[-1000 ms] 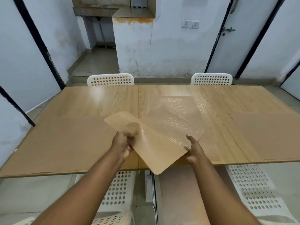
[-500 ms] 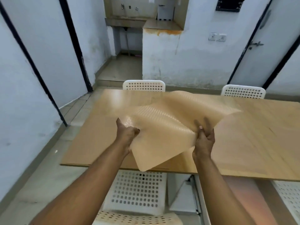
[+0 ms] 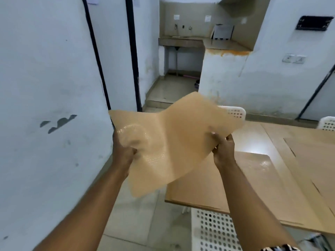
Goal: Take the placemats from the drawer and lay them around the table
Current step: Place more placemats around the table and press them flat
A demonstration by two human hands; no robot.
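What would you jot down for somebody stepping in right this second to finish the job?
Left hand: shut on the tan placemat, at its left edge.
Right hand: shut on the same placemat, right edge. It hangs bent in the air, left of the table.
Done: at least two mats lie flat on the table, one near the corner, one further right.
Left: lay this one at a free seat.

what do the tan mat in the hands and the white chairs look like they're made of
The tan flexible placemat, held by the left hand and right hand, looks like soft plastic or silicone: it bends in waves, shines, and shows a fine dotted texture. The white perforated chair looks like moulded hard plastic, with regular punched holes and a matte surface.
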